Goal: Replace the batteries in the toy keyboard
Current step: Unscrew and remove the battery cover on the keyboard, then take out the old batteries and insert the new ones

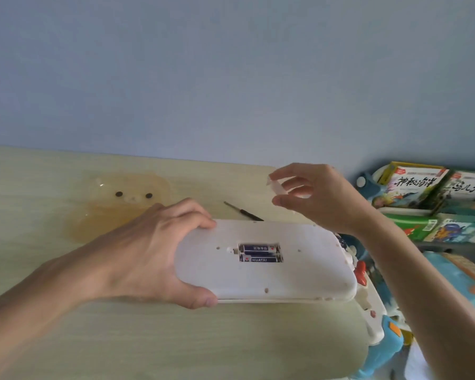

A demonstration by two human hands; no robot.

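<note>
Where the pale wooden desk (52, 338) meets the blue wall (231, 64), the following items lie, largest first. Toy keyboard (258, 281): white, turned underside up on the desk near its right edge, its battery bay uncovered. Left hand (148, 250): fingers (198, 218) curled over the far left corner of the keyboard and thumb on the near edge, gripping it. Right hand (324, 196): raised above the keyboard's far right side, fingers pinched on a small translucent battery cover (279, 189). Translucent amber bear-shaped mat (115, 212): flat on the desk beyond the left hand, two dark eyes showing. Books (412, 187): colourful covers stacked at right, off the desk, beside blue and white toys (381, 341). Screwdriver (242, 211): thin and dark, lying on the desk just behind the keyboard. Two batteries (259, 253): blue-labelled, side by side in the open bay.
</note>
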